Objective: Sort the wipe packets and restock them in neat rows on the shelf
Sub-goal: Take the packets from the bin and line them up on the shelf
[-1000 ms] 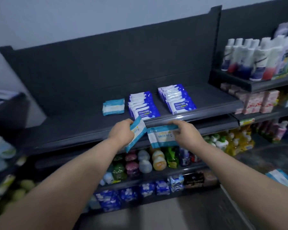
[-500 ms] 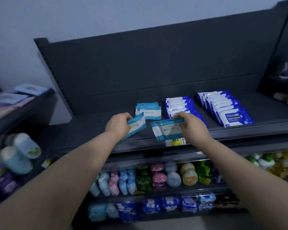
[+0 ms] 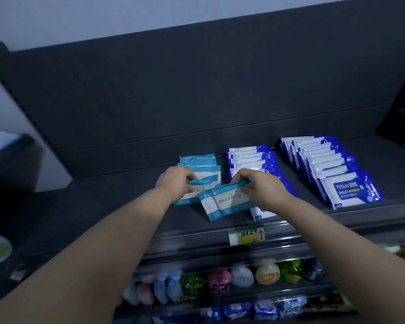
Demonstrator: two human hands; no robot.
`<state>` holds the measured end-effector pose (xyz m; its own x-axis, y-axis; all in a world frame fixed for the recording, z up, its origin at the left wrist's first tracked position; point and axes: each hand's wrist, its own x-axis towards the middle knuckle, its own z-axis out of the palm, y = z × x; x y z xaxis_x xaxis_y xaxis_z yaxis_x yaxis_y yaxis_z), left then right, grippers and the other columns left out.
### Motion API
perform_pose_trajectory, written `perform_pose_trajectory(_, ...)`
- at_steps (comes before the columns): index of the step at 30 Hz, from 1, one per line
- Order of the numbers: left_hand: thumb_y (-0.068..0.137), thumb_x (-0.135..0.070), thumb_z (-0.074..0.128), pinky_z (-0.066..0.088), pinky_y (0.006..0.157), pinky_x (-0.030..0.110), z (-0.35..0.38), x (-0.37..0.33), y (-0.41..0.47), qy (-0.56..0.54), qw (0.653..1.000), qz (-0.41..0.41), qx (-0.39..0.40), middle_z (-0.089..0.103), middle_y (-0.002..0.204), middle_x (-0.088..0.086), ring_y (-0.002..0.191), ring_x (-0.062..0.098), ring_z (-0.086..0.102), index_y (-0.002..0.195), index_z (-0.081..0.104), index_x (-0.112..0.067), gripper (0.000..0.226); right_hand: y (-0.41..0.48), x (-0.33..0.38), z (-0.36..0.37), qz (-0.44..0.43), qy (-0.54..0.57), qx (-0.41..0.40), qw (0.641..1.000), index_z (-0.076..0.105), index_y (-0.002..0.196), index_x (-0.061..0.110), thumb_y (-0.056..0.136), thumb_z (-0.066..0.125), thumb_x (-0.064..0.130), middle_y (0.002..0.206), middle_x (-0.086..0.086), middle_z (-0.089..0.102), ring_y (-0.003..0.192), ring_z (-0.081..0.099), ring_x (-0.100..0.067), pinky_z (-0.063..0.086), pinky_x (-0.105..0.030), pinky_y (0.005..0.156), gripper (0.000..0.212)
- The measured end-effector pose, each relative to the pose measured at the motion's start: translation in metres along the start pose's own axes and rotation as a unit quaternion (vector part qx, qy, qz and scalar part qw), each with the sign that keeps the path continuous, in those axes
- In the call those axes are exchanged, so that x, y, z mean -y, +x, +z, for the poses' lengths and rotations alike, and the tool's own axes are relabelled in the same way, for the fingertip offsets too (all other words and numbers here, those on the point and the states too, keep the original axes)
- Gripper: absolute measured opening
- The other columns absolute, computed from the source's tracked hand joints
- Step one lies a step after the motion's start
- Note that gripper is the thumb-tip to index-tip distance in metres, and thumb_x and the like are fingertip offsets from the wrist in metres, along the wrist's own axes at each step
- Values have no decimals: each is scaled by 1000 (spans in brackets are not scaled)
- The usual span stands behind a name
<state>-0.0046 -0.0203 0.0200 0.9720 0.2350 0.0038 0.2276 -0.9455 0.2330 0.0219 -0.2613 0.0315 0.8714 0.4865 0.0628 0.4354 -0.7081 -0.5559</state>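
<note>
Far left, the dark shelf (image 3: pixel 103 206) deck lies bare in front of me.

My left hand (image 3: pixel 175 183) has its fingers curled over the far edge of one light-blue wipe packet (image 3: pixel 185 199), thumb under it, a closed pinch. A second ago I held this packet in the air, short of the shelf lip. Now it is over the deck, tipped down at the near end of the light-blue row (image 3: pixel 197 161). I cannot tell if it touches the packet behind it.

Just to the right, my right hand (image 3: pixel 264 190) pinches the far right corner of a second light-blue packet (image 3: pixel 225 202) between thumb and fingertips, the other fingers tucked in. It has also come up from below the lip and hangs tilted, its left end overlapping the first packet and its near edge low over the deck.

Behind that hand runs the first dark-blue packet row (image 3: pixel 250 157), and further right the second dark-blue row (image 3: pixel 337 174), both laid front to back. The price tag (image 3: pixel 246 235) sits on the lip below.

To my mind the sorting is done for these two. Both belong to the light-blue row, so the left one goes down first and the right one in front of it.
</note>
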Motion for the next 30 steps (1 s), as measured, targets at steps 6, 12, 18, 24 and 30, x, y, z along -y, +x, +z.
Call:
perform_pose_trajectory(6, 80, -28, 77, 49, 92, 33, 11, 15, 40, -25, 1000, -12, 4, 65, 121, -4, 111, 16, 60, 120, 66, -27, 41, 29, 5, 18, -22, -63, 8, 998, 61, 107, 32, 89, 56, 16, 101, 8, 65, 98, 58, -18, 34, -27, 69, 24)
perform_pose_trajectory(12, 77, -25, 80, 48, 85, 24, 14, 34, 65, -119, 993, 9, -3, 66, 103, -11, 101, 10, 62, 107, 70, -27, 32, 61, 23, 52, -23, -144, -3, 989, 57, 112, 31, 87, 59, 28, 113, 5, 64, 107, 58, -20, 38, -33, 87, 25)
perform_pose_trajectory(18, 92, -23, 57, 52, 84, 28, 3, 58, 71, -149, 987, 21, -60, 69, 104, -9, 96, 14, 64, 104, 70, -28, 18, 95, 37, 86, 19, -250, -33, 968, 52, 120, 32, 88, 53, 16, 118, 4, 59, 111, 56, -19, 33, -37, 89, 35)
perform_pose_trajectory(24, 94, -22, 55, 48, 85, 26, -5, 58, 74, -97, 989, 105, -32, 67, 116, -8, 105, 16, 61, 111, 68, -30, 23, 91, 51, 89, 35, -318, -74, 944, 49, 128, 31, 89, 55, 21, 126, 2, 50, 118, 46, -22, 34, -39, 93, 40)
perform_pose_trajectory(30, 93, -18, 53, 49, 90, 31, 0, 11, 75, -80, 974, 213, -4, 67, 117, -8, 109, 18, 60, 109, 69, -31, 26, 43, 38, 70, 91, -316, -96, 939, 57, 118, 29, 92, 48, 21, 118, 2, 58, 115, 50, -22, 39, -35, 87, 28)
